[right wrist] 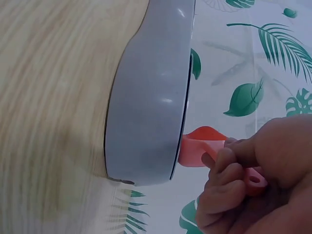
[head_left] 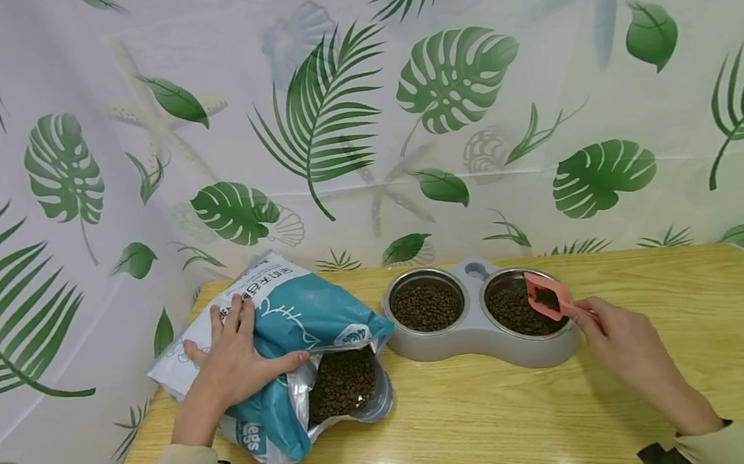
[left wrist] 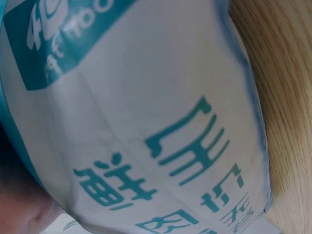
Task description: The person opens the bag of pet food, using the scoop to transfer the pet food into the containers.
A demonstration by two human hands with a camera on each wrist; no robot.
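Note:
My right hand [head_left: 626, 344] grips the handle of a pink scoop [head_left: 549, 295]. Some brown kibble lies in the scoop, which is over the right steel bowl [head_left: 514, 307] of a grey double feeder [head_left: 479, 339]. Kibble fills part of both that bowl and the left bowl [head_left: 426, 300]. Fingers spread, my left hand [head_left: 235, 365] rests on top of a teal and white pet food bag [head_left: 311, 305] lying on its side. At the bag's open mouth, kibble [head_left: 345, 382] shows. In the right wrist view, fingers curl round the scoop's handle [right wrist: 253, 181].
A clear, rounded plastic edge [head_left: 381, 397] shows beside the bag's mouth; its kind cannot be told. Everything stands on a wood-grain table [head_left: 481, 435]. Behind it hangs a leaf-printed cloth [head_left: 355, 211], close to the feeder and the bag.

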